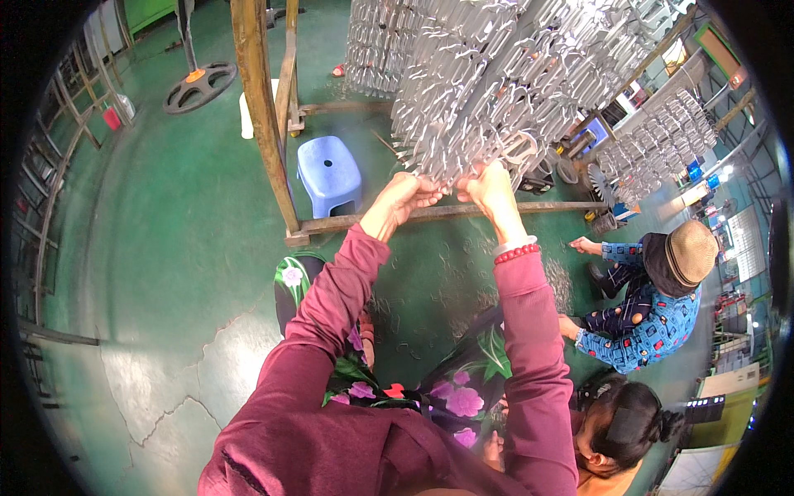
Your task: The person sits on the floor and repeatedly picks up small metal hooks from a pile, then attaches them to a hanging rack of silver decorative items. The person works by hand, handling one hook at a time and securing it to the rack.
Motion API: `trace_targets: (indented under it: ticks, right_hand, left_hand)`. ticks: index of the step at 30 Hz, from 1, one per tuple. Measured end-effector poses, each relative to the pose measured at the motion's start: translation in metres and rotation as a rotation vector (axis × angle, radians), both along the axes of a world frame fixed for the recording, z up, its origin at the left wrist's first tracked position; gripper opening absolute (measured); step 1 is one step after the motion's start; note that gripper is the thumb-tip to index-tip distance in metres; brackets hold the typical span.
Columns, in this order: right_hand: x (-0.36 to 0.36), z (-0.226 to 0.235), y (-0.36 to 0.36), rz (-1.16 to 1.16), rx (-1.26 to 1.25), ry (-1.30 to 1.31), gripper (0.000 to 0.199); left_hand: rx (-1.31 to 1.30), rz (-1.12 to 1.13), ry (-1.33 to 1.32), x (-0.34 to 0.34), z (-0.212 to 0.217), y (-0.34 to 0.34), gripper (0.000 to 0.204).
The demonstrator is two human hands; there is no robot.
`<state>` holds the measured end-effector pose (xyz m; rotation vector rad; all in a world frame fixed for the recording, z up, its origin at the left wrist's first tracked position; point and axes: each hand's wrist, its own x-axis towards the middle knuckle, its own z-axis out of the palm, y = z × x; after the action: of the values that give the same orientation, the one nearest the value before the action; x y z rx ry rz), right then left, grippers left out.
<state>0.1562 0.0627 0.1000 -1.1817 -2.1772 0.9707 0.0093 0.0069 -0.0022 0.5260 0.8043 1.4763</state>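
Strings of shiny silver bent-metal pieces [463,91] hang in dense rows in front of me. Both my arms reach forward to the lower ends of these strings. The fingers of my left hand [403,201] are closed in a pinch at the bottom of one string, on a silver metal piece. Close by on its right, my right hand [490,192] pinches at the same low pieces, its fingertips partly hidden behind the hand. The exact piece between the fingers is small and hard to make out. A red bead bracelet [516,253] circles my right wrist.
A wooden frame [263,107] stands at the left, its low beam [447,212] crossing beyond my hands. A blue plastic stool [329,169] is beside it. Bits of metal [471,273] litter the green floor. Two people, one in a straw-topped hat [691,248], sit low on my right.
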Motion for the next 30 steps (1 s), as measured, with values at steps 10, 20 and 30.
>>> trace_targets:
  ticks: [10, 20, 30]
  right_hand:
    - [0.013, -0.019, -0.006, -0.045, 0.025, 0.114, 0.013]
    - [0.011, -0.028, -0.015, -0.112, 0.058, 0.290, 0.021]
    - [0.063, -0.055, -0.036, -0.140, -0.149, 0.674, 0.028]
  left_hand:
    - [-0.036, -0.091, 0.043, -0.005, 0.001, -0.003, 0.015]
    - [-0.001, -0.067, -0.091, 0.000, -0.005, 0.001, 0.021]
    - [0.052, -0.022, -0.092, 0.002, -0.006, -0.003, 0.027]
